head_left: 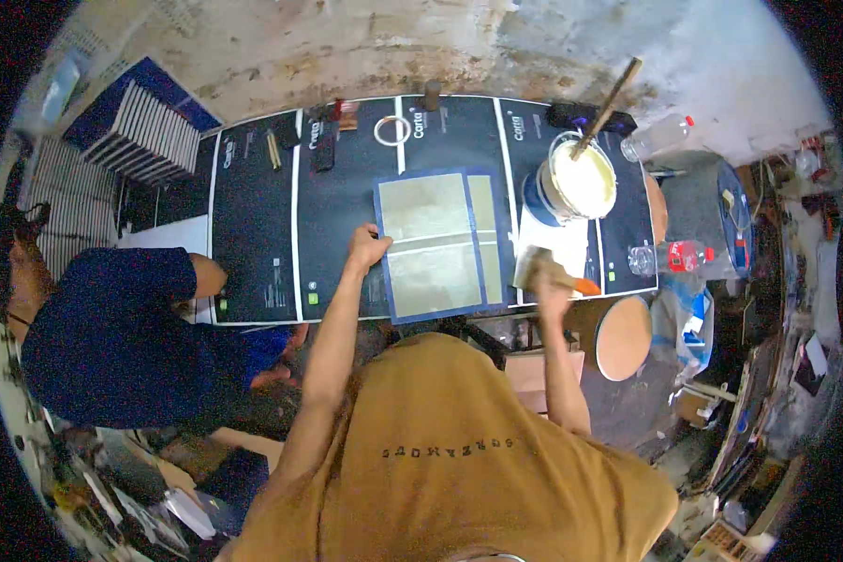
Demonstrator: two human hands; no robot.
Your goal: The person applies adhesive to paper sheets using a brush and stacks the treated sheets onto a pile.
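On the dark worktop lies a book cover (431,267), grey-green boards inside a blue border, with a second one (487,234) showing from under its right side. My left hand (370,249) pinches its left edge, thumb on top. My right hand (551,284) is closed around a wide, flat brush (534,266) whose orange handle end (586,287) sticks out to the right. The bristles are blurred and over a white sheet (557,242), beside the covers. Behind the brush stands a bucket (545,199) of creamy white paste with a wooden stick (618,98) leaning in it.
At the left, a person in a dark shirt (112,328) bends by the table. Blue-edged stacked boards (150,131) stand at the back left. A tape roll (391,130) lies behind the covers. Plastic bottles (674,257) lie at the right, above a round stool (624,339).
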